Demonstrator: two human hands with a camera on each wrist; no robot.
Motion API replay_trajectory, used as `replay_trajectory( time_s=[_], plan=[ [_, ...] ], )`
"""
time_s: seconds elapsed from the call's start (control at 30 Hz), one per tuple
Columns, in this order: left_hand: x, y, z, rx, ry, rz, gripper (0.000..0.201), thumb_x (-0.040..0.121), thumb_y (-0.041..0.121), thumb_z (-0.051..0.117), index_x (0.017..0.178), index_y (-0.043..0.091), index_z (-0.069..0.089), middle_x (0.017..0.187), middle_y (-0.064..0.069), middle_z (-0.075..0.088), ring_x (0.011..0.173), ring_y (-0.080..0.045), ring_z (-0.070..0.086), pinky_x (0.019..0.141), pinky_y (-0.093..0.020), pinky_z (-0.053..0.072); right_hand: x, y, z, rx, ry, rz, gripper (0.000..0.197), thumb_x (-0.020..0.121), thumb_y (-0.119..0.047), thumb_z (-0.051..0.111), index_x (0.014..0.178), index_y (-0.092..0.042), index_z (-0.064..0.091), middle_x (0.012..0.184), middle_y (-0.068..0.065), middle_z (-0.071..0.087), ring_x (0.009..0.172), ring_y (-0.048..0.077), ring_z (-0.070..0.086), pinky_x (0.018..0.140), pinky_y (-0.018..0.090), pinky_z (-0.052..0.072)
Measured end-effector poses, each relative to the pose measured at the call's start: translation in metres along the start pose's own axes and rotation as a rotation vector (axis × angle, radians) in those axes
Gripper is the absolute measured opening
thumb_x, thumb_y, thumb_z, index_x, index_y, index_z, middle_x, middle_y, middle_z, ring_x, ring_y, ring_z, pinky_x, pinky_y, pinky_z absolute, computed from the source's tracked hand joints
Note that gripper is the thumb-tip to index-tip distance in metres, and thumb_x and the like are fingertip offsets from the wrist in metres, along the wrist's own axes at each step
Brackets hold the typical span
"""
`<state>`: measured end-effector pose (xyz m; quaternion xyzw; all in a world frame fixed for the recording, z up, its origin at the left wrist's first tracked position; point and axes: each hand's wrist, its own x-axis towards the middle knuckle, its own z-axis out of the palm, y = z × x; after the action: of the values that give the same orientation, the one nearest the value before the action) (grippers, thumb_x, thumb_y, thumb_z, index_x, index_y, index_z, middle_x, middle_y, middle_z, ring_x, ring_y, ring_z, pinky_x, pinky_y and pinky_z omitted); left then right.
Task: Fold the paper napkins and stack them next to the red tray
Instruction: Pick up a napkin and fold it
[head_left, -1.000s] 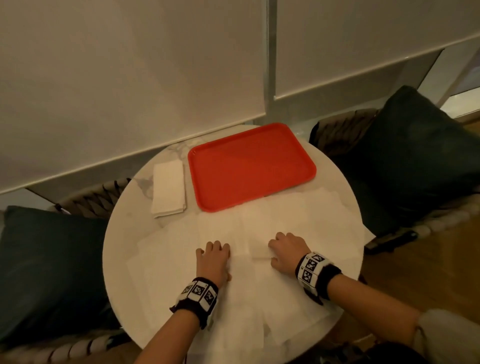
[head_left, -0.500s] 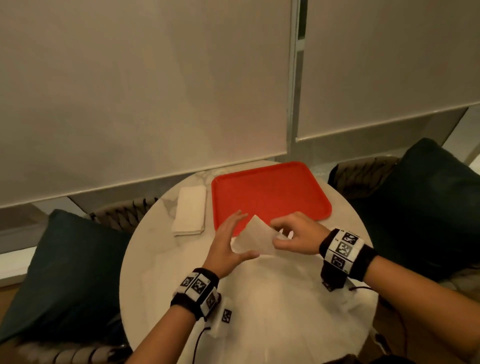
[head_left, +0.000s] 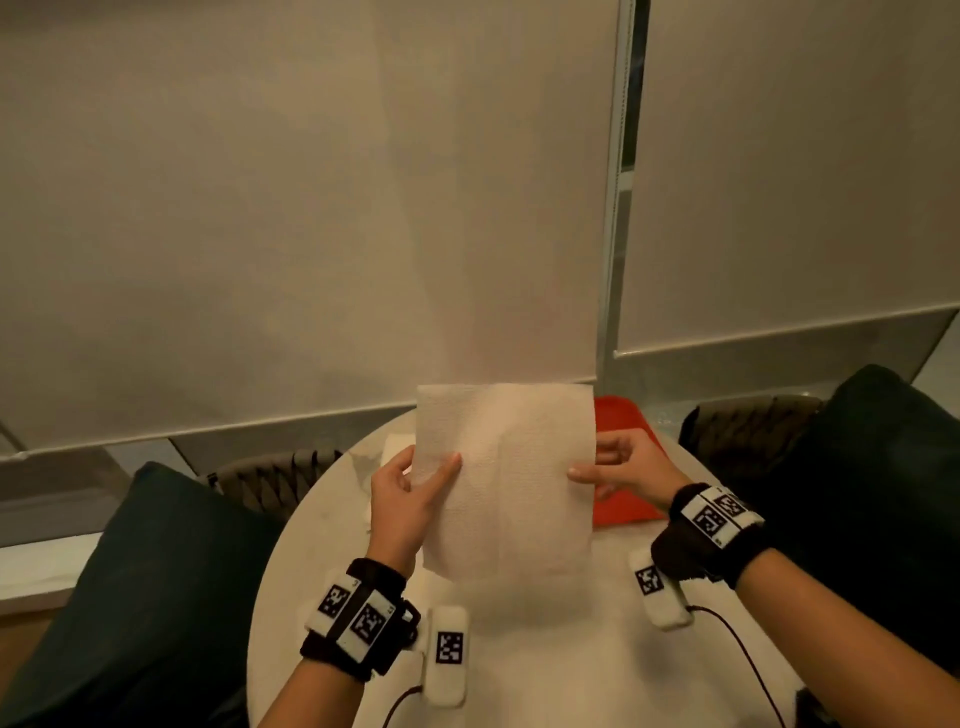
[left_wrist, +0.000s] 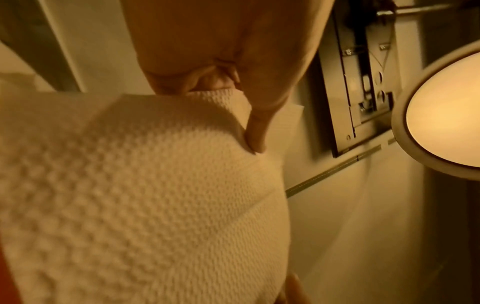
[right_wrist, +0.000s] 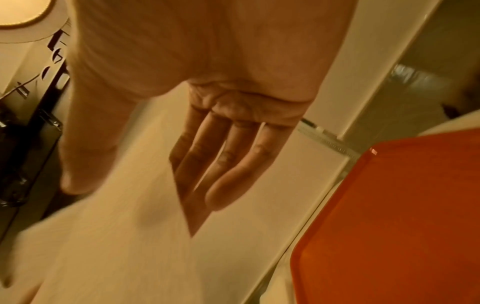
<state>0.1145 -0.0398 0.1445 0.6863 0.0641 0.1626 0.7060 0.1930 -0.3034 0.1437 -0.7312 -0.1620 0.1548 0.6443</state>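
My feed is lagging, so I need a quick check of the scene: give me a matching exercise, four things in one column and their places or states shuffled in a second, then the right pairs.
Things:
1. held napkin
2. red tray
3. left hand
4. folded napkin stack

Places or states:
A. lies on the table, mostly hidden behind the raised sheet
B. pinches the sheet's left edge, thumb in front
C. raised upright above the table between both hands
D. rests on the table left of the tray, only a sliver showing

Pairs: 1-C, 2-A, 3-B, 4-D
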Motion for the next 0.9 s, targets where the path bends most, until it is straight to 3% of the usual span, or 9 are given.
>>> replay_trajectory(
  time_s=[0.13, 0.3, 0.43, 0.57, 0.67, 0.77, 0.9],
  plan=[
    [0.004, -0.014, -0.007, 0.107, 0.098, -0.068, 0.022, 0.081, 0.029, 0.075, 0.098, 0.015, 0.071, 0.094, -0.001, 0.075, 0.088, -0.021, 0.071, 0.08, -0.041, 0.058, 0.009, 0.002, 0.027, 0.038, 0.023, 0.021, 0.028, 0.075, -0.018, 0.078, 0.099, -0.008, 0.07, 0.1, 0.005, 0.075, 0.091, 0.019, 0.072, 0.079, 0.034, 0.058],
    [0.007, -0.026, -0.015, 0.298, 0.164, -0.055, 0.011, 0.085, 0.036, 0.072, 0.083, 0.025, 0.07, 0.086, 0.003, 0.073, 0.082, -0.018, 0.07, 0.079, -0.041, 0.058, 0.021, 0.006, 0.045, 0.078, 0.101, 0.025, 0.025, 0.08, -0.015, 0.074, 0.104, -0.008, 0.068, 0.103, 0.007, 0.073, 0.085, 0.016, 0.072, 0.07, 0.025, 0.059],
    [0.01, -0.027, -0.018, 0.234, 0.152, -0.087, 0.013, 0.085, 0.035, 0.072, 0.091, 0.024, 0.072, 0.09, 0.002, 0.075, 0.086, -0.018, 0.071, 0.079, -0.04, 0.058, 0.027, 0.008, 0.048, 0.096, 0.099, 0.018, 0.02, 0.083, -0.015, 0.072, 0.102, -0.017, 0.066, 0.101, 0.0, 0.071, 0.087, 0.014, 0.07, 0.069, 0.024, 0.058],
    [0.01, -0.035, -0.026, 0.236, 0.133, -0.184, 0.018, 0.084, 0.035, 0.072, 0.088, 0.018, 0.072, 0.088, -0.003, 0.075, 0.087, -0.026, 0.071, 0.084, -0.051, 0.057, 0.034, 0.021, 0.051, 0.062, 0.103, 0.09, 0.031, 0.081, -0.016, 0.074, 0.11, -0.008, 0.067, 0.103, 0.01, 0.073, 0.086, 0.022, 0.072, 0.074, 0.033, 0.06],
    [0.006, -0.037, -0.031, 0.271, 0.115, -0.194, 0.008, 0.084, 0.03, 0.073, 0.087, 0.023, 0.072, 0.089, 0.0, 0.075, 0.086, -0.021, 0.071, 0.084, -0.047, 0.058, 0.038, 0.031, 0.055, 0.011, 0.092, 0.121, 0.033, 0.08, -0.019, 0.076, 0.11, -0.009, 0.068, 0.102, 0.008, 0.074, 0.088, 0.022, 0.072, 0.079, 0.039, 0.059],
    [0.004, -0.037, -0.037, 0.226, 0.093, -0.236, 0.013, 0.083, 0.028, 0.074, 0.091, 0.018, 0.074, 0.089, 0.0, 0.076, 0.087, -0.021, 0.072, 0.085, -0.047, 0.058, 0.04, 0.036, 0.06, -0.048, 0.092, 0.147, 0.033, 0.08, -0.022, 0.076, 0.11, -0.011, 0.069, 0.101, 0.005, 0.074, 0.086, 0.018, 0.072, 0.076, 0.033, 0.059],
    [0.003, -0.029, -0.036, 0.229, -0.011, -0.167, 0.014, 0.085, 0.025, 0.073, 0.095, 0.015, 0.074, 0.092, -0.002, 0.076, 0.087, -0.023, 0.071, 0.082, -0.046, 0.059, 0.042, 0.028, 0.081, -0.11, 0.003, 0.13, 0.026, 0.081, -0.023, 0.075, 0.106, -0.018, 0.07, 0.102, 0.0, 0.074, 0.088, 0.011, 0.071, 0.077, 0.026, 0.058]
  ],
)
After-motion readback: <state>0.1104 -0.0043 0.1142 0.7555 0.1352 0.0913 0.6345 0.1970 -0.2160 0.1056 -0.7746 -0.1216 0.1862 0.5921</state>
